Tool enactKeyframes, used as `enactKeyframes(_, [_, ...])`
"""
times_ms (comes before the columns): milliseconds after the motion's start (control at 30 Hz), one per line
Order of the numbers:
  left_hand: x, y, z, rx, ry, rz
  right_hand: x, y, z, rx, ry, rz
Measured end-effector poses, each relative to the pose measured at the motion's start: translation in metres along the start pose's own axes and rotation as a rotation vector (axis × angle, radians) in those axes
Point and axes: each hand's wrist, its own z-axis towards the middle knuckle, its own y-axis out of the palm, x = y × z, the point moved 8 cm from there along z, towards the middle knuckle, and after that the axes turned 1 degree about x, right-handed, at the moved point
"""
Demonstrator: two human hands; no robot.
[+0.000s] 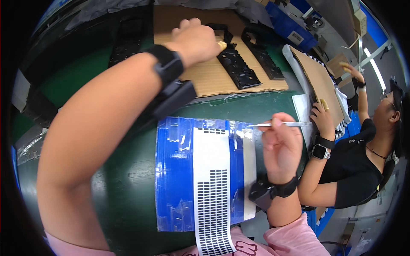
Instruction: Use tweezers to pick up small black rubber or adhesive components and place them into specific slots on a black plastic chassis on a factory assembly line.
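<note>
My left hand (194, 40) reaches over the cardboard sheet with its fingers curled. A yellow finger cot on one digit is beside a long black plastic part (240, 68); whatever the fingers grip is hidden. Silver tweezers (297, 124) are pinched in my right hand (282, 138), their tip pointing left above a blue taped board (175, 179). Down that board runs a white strip (203, 155) with rows of small black rectangular stickers, its lower end hanging over the near edge. Some rows on the strip are bare white.
A second black part (267, 59) lies on the cardboard (205, 85); another dark part (126, 40) is left of it on the green tabletop (124, 192). At the right a co-worker (354, 170) has a hand on another cardboard sheet (318, 77). A blue bin (290, 27) stands behind.
</note>
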Motion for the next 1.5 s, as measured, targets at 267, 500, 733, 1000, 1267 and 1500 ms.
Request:
enactKeyframes(267, [-0.006,0.067,0.035,-0.321,-0.273,-0.528,0.030,0.007,0.003,-0.078,0.145,-0.028])
enactKeyframes(500, [-0.040,-0.026,-0.009,0.009,-0.219,-1.217,0.031,0.005,-0.003,-0.127,0.151,-0.114])
enactKeyframes(733, [-0.038,-0.043,-0.116,-0.211,-0.445,-1.797,0.045,0.018,-0.002,-0.129,0.180,-0.204])
enactKeyframes(1000, [-0.057,0.004,-0.169,-0.079,-0.559,-1.848,0.035,0.036,-0.002,-0.172,0.201,-0.244])
enactKeyframes(1267, [-0.058,0.009,-0.176,-0.097,-0.568,-1.946,0.048,0.043,-0.002,-0.107,0.218,-0.305])
enactKeyframes(1500, [-0.052,0.003,-0.176,-0.145,-0.541,-1.998,0.052,0.034,0.001,-0.097,0.162,-0.272])
